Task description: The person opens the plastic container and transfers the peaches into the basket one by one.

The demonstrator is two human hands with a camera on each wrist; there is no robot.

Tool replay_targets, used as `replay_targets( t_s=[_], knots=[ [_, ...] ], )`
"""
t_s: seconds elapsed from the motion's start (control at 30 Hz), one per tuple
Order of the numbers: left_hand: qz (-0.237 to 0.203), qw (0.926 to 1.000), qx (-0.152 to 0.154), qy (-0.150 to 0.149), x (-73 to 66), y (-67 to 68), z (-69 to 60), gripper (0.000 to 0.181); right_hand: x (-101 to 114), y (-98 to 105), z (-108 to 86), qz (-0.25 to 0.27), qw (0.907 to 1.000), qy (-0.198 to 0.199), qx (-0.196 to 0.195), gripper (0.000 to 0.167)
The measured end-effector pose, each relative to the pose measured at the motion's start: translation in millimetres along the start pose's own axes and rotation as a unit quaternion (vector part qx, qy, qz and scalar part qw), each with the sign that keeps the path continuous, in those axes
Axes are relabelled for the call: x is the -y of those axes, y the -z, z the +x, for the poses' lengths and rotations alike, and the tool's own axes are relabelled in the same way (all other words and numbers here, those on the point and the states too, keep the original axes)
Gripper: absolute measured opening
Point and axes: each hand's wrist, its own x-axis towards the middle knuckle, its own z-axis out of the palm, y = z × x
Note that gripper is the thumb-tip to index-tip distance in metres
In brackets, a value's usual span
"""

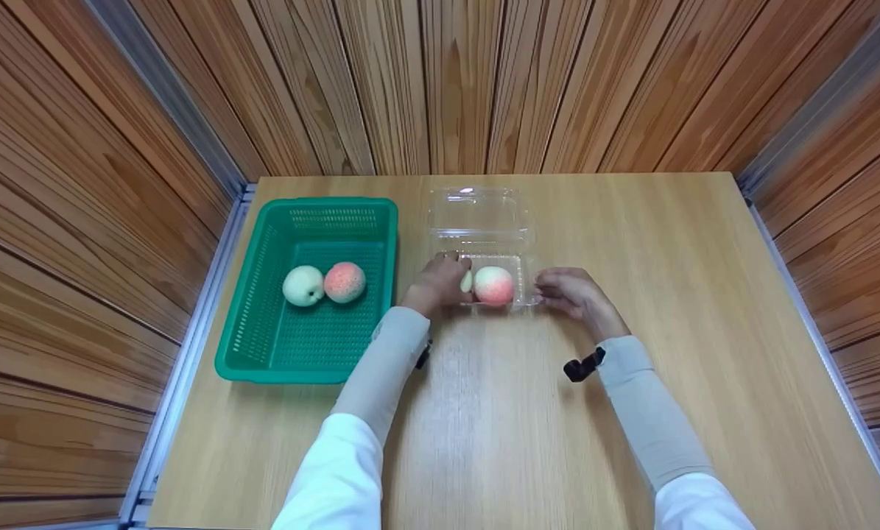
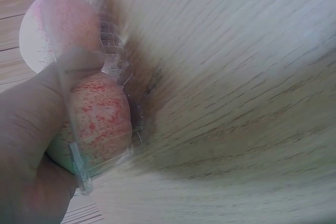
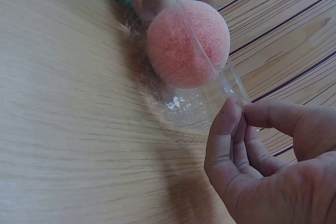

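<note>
A clear hinged plastic box (image 1: 522, 288) lies with its lid (image 1: 476, 211) folded back. Inside are two peaches: one pink and white (image 1: 494, 285), and another at the left (image 2: 102, 121), mostly covered by my left hand (image 1: 443, 280) in the head view. My left fingers and thumb grip that left peach in the box. At the opposite side, my right hand (image 3: 268, 156) pinches the box's rim between thumb and fingertips. The box's underside is hidden.
To the left stands a green basket (image 1: 307, 375) holding a pale peach (image 1: 303, 285) and a pinkish one (image 1: 345, 282), side by side. Wood-panelled walls (image 1: 458, 88) enclose the table (image 1: 513, 442) at the back and both sides.
</note>
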Motion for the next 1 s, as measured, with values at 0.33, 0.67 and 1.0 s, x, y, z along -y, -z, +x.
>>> replay_targets(
  t_s=[0.33,0.67,1.0],
  knots=[
    [-0.012,0.9995,-0.028,0.0,1.8,-1.9,-3.5,0.063,-1.9,-2.0,1.3,0.012,0.9999,0.001,0.0,0.005],
    [-0.023,0.9989,-0.04,-0.012,4.1,-5.1,-1.8,0.067,-1.8,-2.3,0.5,0.0,1.0,-0.001,-0.006,0.005],
    [-0.008,0.9987,-0.049,-0.014,3.5,-6.1,2.2,0.069,-1.4,-2.1,-0.1,-0.006,1.0,-0.004,-0.006,0.013]
  ],
)
